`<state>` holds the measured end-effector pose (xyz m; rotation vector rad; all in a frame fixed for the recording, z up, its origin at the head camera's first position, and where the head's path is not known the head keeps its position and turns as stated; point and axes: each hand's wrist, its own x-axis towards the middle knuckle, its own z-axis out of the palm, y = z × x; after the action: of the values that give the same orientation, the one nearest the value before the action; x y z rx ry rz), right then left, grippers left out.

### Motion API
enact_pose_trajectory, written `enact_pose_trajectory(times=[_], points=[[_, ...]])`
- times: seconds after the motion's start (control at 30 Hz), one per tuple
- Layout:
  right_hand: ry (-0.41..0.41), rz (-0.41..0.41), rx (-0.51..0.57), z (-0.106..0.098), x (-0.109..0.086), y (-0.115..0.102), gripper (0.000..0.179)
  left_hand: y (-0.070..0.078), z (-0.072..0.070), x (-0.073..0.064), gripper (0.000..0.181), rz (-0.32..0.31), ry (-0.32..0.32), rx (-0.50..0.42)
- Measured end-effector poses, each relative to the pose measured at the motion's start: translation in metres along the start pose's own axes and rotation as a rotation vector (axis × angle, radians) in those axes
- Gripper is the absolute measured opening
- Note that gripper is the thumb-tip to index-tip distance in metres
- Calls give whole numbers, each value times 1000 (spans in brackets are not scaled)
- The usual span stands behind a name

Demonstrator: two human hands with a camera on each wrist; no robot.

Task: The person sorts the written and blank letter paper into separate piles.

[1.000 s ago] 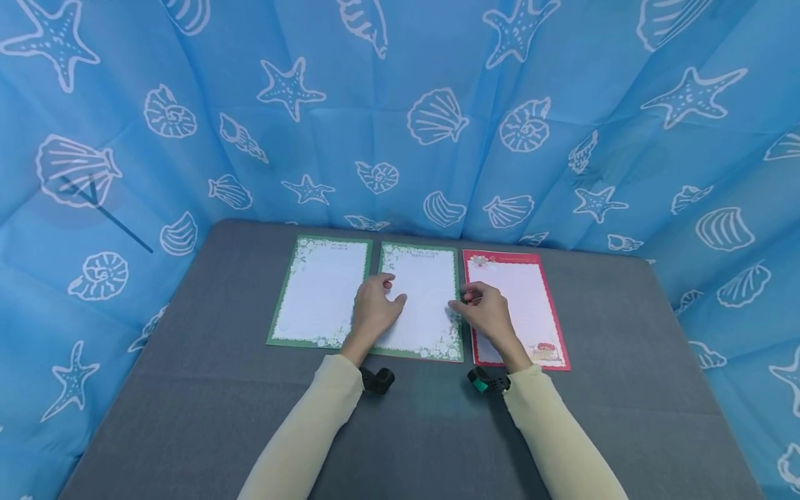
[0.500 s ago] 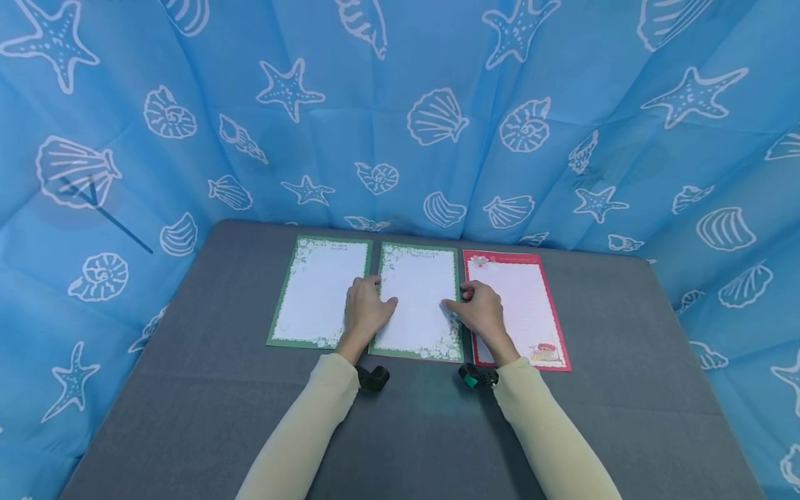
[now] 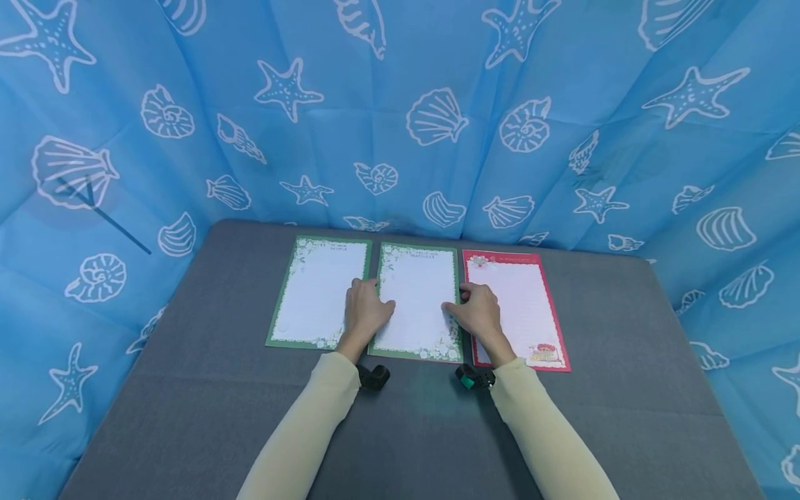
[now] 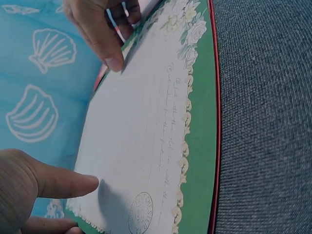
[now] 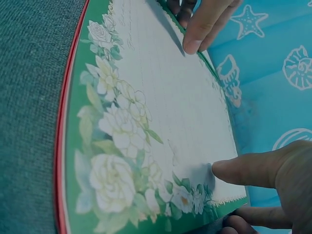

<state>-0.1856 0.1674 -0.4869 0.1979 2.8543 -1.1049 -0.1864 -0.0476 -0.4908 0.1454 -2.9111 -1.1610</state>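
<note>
A white sheet of letter paper [image 3: 417,300] with a green floral border lies flat in the middle of the table. A thin red edge [image 4: 217,122] shows beneath it in the left wrist view. My left hand [image 3: 364,311] holds its left side, thumb [image 4: 73,184] over the face and fingers at the edge. Opposite, my right hand [image 3: 478,312] holds the right side likewise, its thumb [image 5: 243,168] near the printed flowers [image 5: 114,146]. Both thumb tips meet their shadows on the paper. The fingertips are partly hidden at the edges.
Another green-bordered sheet [image 3: 321,292] lies close on the left, and a red-bordered sheet [image 3: 515,298] on the right. All rest on a grey cloth-covered table [image 3: 625,389]. A blue curtain [image 3: 375,104] with shell prints hangs behind the table's far edge.
Both hands have shifted a little leftward. The left fingers have come to the middle sheet's left edge and the right hand to its right edge. The sheets lie where they were.
</note>
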Motion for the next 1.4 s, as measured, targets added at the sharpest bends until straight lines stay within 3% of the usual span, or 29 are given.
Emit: enact_pose_trajectory(times=[0.3, 0.63, 0.93, 1.13, 1.4], points=[[14, -34, 26, 1, -1, 0, 61, 0, 0, 1, 51, 8, 23, -45], [72, -41, 61, 3, -3, 1, 52, -4, -3, -1, 43, 6, 47, -168], [48, -10, 184, -1, -6, -2, 45, -7, -8, 4, 41, 7, 24, -212], [18, 25, 286, -5, -7, 0, 42, -9, -12, 6, 37, -31, -16, -256], [-19, 40, 358, -6, -7, 0, 34, -9, -27, 6, 30, -51, -60, -280]])
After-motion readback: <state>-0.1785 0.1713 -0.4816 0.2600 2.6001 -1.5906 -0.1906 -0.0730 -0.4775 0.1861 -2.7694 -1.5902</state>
